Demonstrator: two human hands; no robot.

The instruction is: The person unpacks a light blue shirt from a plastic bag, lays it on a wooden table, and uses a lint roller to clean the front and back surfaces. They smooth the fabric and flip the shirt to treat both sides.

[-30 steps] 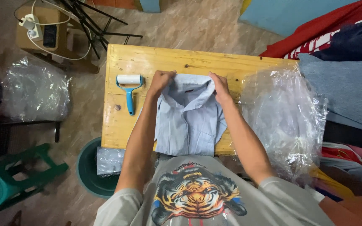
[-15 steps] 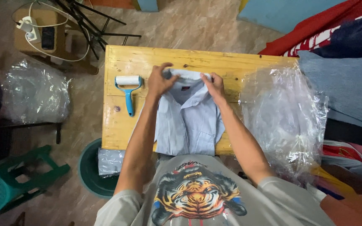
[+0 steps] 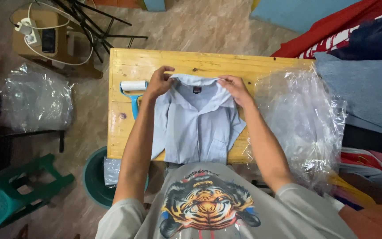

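Shirt (image 3: 197, 128), pale blue, is lying on the wooden table (image 3: 155, 62); we are pinching its collar with both hands, left hand (image 3: 158, 82) and right hand (image 3: 236, 88). Left of the shirt, a lint roller (image 3: 133, 90) is resting.

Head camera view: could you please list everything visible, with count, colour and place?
shirt: one, light blue, flat on the table, collar at the far end
table: one, pale wood, centre
lint roller: one, white roll with blue handle, on the table left of the shirt
plastic bags: clear, a heap at the table's right end
plastic bag: one, clear, on the floor at left
stool: one, green, bottom left
basin: one, dark green, under the table's near left corner
left hand: fingers gripping the collar's left side
right hand: fingers gripping the collar's right side
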